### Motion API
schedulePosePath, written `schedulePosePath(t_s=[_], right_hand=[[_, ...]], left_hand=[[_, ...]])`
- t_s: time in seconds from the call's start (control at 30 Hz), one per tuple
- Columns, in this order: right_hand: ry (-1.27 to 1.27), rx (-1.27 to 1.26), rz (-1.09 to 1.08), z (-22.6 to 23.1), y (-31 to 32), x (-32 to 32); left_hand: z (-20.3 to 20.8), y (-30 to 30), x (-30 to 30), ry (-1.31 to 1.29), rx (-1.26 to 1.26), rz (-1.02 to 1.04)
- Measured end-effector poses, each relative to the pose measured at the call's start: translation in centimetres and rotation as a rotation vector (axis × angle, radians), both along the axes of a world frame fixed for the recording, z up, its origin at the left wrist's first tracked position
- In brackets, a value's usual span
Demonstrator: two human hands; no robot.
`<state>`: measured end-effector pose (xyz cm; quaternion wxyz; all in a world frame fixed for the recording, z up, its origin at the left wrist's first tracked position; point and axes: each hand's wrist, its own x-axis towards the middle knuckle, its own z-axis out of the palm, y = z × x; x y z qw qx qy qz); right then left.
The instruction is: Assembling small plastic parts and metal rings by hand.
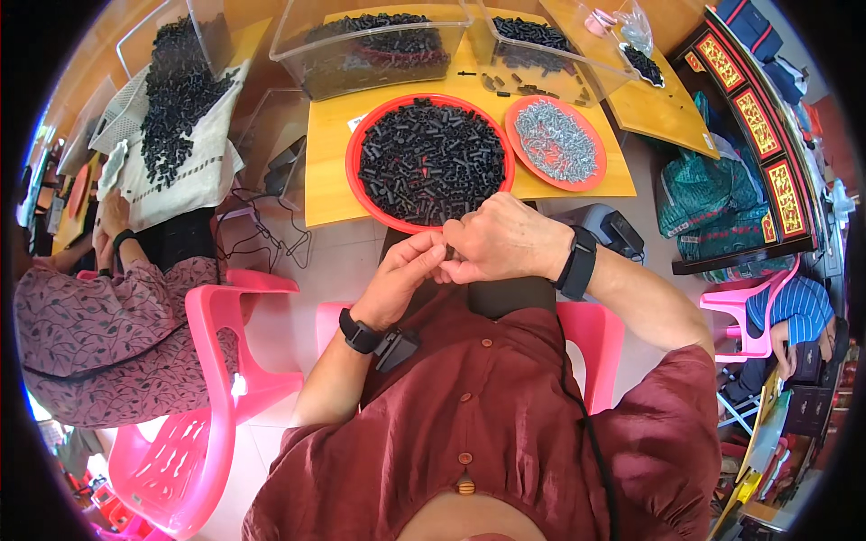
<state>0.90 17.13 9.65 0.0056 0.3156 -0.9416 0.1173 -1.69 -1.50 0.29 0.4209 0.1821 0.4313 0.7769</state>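
My left hand (397, 278) and my right hand (507, 236) meet just below the near edge of a red round tray (353, 167). Both have fingertips pinched together. A small dark bit shows between them, but the fingers mostly cover it and I cannot make out what it is. Short black tube-like pieces (428, 162) fill the tray. To its right, a smaller orange-red plate (572, 187) carries a heap of silvery screw-like metal parts (552, 140). Each wrist wears a black strap.
Clear plastic bins (361, 72) of black pieces stand along the far side of the yellow table (327, 200). Several loose dark pieces (539, 90) lie before them. At left, another person (117, 325) sits by a pink chair (221, 361) and a cloth piled with black pieces.
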Motion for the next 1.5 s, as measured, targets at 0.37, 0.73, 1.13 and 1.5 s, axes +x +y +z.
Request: schedulePosePath(t_s=[0.37, 0.73, 1.13, 1.5], right_hand=[[0.082, -0.031, -0.032, -1.5, -0.1, 0.1], [-0.205, 0.342, -0.372, 2.1, 6.4, -3.6], [-0.008, 0.039, -0.654, 0.2, 7.0, -5.7], [-0.006, -0.232, -0.444, -5.6, 3.7, -10.3]], left_hand=[[-0.5, 0.3, 0.1, 0.066, 0.077, 0.079], [-0.6, 0.1, -0.1, 0.174, -0.154, -0.012], [-1.1, 0.4, -0.4, 0.140, -0.219, 0.076], [-1.1, 0.3, -0.4, 0.135, -0.231, 0.104]])
